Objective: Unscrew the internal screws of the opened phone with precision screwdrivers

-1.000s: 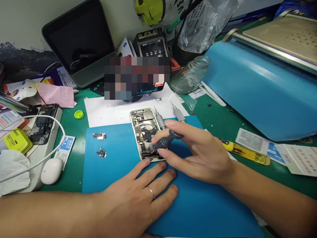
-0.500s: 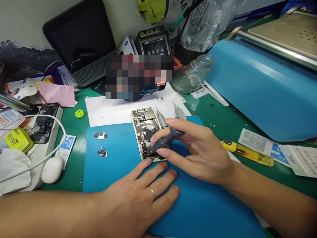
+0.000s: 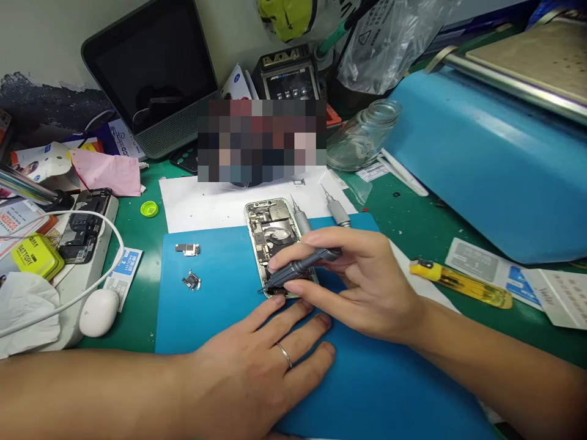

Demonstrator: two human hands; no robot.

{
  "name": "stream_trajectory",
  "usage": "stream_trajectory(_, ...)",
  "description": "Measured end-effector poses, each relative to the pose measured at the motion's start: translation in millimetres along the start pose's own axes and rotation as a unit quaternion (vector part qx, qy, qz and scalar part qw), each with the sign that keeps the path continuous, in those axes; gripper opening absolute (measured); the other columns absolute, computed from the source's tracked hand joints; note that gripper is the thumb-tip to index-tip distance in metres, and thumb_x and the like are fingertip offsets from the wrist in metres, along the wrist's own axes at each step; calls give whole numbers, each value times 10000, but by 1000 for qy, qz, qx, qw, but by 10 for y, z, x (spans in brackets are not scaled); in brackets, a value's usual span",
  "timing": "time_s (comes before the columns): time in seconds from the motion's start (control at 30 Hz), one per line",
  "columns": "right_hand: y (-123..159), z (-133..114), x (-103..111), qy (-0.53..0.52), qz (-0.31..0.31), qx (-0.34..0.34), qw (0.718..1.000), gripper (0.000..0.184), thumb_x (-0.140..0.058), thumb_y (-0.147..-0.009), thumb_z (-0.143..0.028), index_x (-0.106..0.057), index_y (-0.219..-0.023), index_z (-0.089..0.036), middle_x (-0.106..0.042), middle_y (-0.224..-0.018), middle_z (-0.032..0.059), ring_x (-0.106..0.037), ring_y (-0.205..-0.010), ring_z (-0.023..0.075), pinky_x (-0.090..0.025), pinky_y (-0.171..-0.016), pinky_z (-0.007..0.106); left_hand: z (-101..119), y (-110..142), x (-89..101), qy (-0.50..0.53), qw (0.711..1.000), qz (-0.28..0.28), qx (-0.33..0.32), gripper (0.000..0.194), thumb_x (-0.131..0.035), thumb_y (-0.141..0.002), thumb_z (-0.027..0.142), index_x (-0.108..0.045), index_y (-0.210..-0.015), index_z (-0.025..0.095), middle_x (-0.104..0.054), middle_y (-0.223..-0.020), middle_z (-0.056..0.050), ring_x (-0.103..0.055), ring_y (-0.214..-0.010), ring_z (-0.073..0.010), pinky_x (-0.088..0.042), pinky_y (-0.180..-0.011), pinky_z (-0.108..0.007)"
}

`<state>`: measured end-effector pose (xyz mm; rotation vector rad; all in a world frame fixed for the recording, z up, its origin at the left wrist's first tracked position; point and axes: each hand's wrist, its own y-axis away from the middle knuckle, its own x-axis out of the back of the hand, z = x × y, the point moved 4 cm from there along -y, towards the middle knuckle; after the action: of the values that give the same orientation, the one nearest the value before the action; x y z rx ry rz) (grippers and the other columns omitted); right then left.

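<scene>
An opened smartphone (image 3: 269,235) lies on a blue mat (image 3: 215,318) with its inner parts bare. My right hand (image 3: 367,281) pinches a dark grey precision screwdriver (image 3: 298,267), tilted low across the phone's bottom end. Its thin tip reaches the phone's lower left edge. My left hand (image 3: 270,348) rests flat with its fingers apart, and the fingertips come up to the bottom edge of the phone. Two light grey screwdrivers lie beyond my right hand, one (image 3: 301,218) beside the phone and another (image 3: 337,209) farther right. Two small phone parts, a metal-shielded one (image 3: 188,249) and a black one (image 3: 191,280), sit left on the mat.
Behind the phone is white paper (image 3: 188,205) under a blurred-out patch. A glass jar (image 3: 367,134) leans at the back right. A yellow cutter (image 3: 461,284) lies right. On the left are a green cap (image 3: 149,209), a white earbud case (image 3: 99,313) and a looping cable (image 3: 120,241).
The dark screwdriver has tilted flatter, and its tip has shifted left, from inside the phone's bottom end to its left edge. My left hand has stayed in place.
</scene>
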<state>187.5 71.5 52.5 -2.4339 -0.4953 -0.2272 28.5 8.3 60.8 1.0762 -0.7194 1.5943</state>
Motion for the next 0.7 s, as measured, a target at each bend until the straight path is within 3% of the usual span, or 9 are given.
stream_trajectory(0.27, 5, 31, 11, 32, -21, -17, 999, 562, -625, -945, -88, -413, -1425, -290, -704, -1110, 57, -745, -977, 176, -676, -782, 296, 3, 1, -12, -20, 1000, 14, -2, 744, -403, -1037, 613, -399, -1527, 52, -342, -1632, -199, -283, -1521, -378, -139, -1266, -510)
stream_trajectory(0.4, 16, 36, 19, 39, -22, -21, 999, 593, -624, -942, -70, -400, -1447, -287, -700, -1110, 54, -736, -999, 167, -667, -806, 287, 14, 23, -29, -21, 1000, 13, 14, 720, -345, -1053, 607, -395, -1540, 79, -343, -1638, -173, -330, -1496, -371, -245, -1218, -523)
stream_trajectory(0.6, 0, 27, 14, 31, -30, -17, 999, 607, -611, -940, -59, -401, -1460, -292, -704, -1121, 48, -733, -1025, 162, -658, -828, 267, 8, 16, -11, -15, 1000, -7, 21, 725, -349, -1041, 624, -374, -1550, 109, -339, -1638, -177, -281, -1510, -388, -146, -1209, -694)
stream_trajectory(0.7, -25, 20, 5, 25, -33, -15, 999, 588, -599, -945, -65, -412, -1453, -296, -712, -1107, 43, -741, -1003, 162, -661, -815, 264, -2, 2, -5, -14, 1000, -11, 14, 730, -346, -1047, 627, -372, -1550, 100, -338, -1635, -191, -273, -1505, -417, -160, -1183, -747)
